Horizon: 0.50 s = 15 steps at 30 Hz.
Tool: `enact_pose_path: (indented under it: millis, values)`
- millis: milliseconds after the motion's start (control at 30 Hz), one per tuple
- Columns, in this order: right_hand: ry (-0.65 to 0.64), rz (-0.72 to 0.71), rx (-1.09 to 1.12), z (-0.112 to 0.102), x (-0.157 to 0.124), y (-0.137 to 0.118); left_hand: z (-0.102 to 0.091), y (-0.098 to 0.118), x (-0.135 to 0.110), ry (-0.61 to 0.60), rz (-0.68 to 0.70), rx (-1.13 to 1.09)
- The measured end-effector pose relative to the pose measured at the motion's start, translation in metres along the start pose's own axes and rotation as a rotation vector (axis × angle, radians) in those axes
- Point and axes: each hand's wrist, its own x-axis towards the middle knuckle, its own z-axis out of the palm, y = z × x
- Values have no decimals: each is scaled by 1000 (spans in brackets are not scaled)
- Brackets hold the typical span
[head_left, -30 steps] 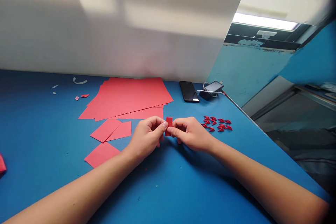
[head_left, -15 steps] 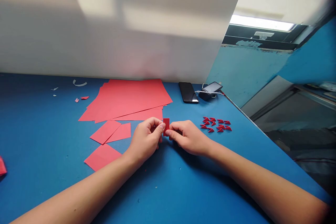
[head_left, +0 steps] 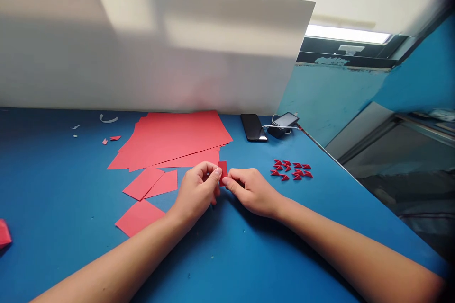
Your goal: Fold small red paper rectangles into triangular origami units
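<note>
Paper strip [head_left: 223,168], red, is pinched by left hand [head_left: 197,193] and right hand [head_left: 254,192]; folded paper triangles [head_left: 288,168] are placed at right.

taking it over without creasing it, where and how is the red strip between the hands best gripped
Probably pinch the red strip lightly at its upper end, coming from the far side: that short edge stands clear, while the left hand holds the left edge and the right hand the lower right.
</note>
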Motion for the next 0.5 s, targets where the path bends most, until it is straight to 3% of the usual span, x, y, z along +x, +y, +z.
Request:
enact_pose_path:
  millis: [167,333,500]
  values:
    - [106,5,146,-1,0,1,0,-1,3,-6,2,-83]
    - [207,132,412,1,2,6,-1,1,3,-42,-3,-80]
    - [244,165,552,0,5,9,-1,3,2,-93,-4,-50]
